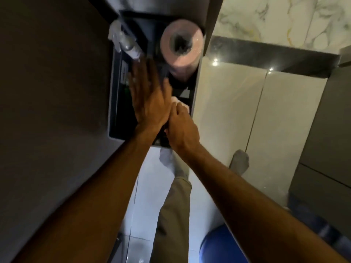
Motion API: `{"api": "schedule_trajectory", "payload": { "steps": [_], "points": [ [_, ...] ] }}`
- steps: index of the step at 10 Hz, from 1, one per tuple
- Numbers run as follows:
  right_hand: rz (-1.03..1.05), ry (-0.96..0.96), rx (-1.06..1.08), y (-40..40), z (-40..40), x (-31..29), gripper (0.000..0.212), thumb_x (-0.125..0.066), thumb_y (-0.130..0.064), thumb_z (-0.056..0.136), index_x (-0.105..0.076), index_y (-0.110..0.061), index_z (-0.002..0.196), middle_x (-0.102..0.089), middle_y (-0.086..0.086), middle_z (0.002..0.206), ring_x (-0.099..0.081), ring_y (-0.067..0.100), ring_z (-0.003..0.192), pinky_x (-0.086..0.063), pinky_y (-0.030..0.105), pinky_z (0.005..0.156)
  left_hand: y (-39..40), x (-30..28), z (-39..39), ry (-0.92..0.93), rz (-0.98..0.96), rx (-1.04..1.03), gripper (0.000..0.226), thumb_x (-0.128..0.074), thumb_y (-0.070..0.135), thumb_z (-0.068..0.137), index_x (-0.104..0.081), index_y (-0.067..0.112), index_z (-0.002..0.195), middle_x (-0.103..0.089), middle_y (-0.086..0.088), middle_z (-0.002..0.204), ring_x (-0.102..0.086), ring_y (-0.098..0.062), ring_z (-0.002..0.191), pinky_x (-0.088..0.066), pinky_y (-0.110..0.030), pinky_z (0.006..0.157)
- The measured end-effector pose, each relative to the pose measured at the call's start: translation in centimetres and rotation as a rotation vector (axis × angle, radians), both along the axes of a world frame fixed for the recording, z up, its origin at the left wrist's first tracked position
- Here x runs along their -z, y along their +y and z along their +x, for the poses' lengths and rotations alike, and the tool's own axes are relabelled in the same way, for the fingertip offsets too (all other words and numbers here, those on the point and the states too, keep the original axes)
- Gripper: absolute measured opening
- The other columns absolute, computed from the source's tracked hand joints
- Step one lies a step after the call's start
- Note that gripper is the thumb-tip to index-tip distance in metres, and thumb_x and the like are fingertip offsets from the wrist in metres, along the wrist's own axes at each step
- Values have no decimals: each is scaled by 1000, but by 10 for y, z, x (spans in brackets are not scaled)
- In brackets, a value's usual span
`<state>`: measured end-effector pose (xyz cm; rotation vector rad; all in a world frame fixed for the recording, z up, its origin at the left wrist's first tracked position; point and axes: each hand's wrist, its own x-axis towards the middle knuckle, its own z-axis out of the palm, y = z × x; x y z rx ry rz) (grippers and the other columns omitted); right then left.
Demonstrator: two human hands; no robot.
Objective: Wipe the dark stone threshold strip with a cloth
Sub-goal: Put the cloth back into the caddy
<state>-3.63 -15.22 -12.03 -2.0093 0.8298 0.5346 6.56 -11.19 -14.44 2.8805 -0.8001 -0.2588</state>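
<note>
My left hand (150, 99) lay flat, fingers spread, while my right hand (182, 126) pinched the white cloth (181, 103); best gather it fully before lifting.

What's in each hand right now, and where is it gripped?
Left hand: flat and open, holding nothing. Right hand: closed on something white, maybe the cloth, showing past its fingers; where it grips is hidden.

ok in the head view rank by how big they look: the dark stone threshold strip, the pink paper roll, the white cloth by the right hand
1. Dark stone threshold strip, largest, though farther from the camera.
2. Pink paper roll.
3. White cloth, smallest, but mostly hidden by the right hand.
</note>
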Motion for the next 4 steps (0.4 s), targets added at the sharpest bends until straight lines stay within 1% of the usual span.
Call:
{"api": "schedule_trajectory", "payload": {
  "steps": [1,2,3,4],
  "points": [
    [38,0,110,26,0,38,70,-40,-34,121,-7,-10,178,-9,11,189,-8,25,177,-12,46,146,3,30,10,5,89,160,73,-20,54,115,-13,14,175,-11,-17,184,-9,-35,171,-5,-54,140],
    [-41,87,0,39,-2,64,73,-34,-41,122,3,-12,179,3,9,190,4,24,177,1,44,146,8,47,12,-92,75,180,72,-20,55,116,-23,11,173,-22,-19,181,-19,-37,169,-13,-56,140],
    [-24,186,-72,36,9,66,82,-38,-46,120,9,-11,178,11,13,188,11,30,177,7,46,145,2,46,17,-113,-34,158,78,-17,59,115,-36,5,168,-35,-23,176,-32,-41,164,-22,-59,136],
    [20,151,-74,32,9,36,79,-43,-43,119,-2,-14,179,0,14,189,-3,35,177,-10,52,146,5,30,15,-19,-26,165,82,-17,63,113,-26,7,172,-24,-22,180,-21,-40,168,-13,-60,138]
  ]
}}
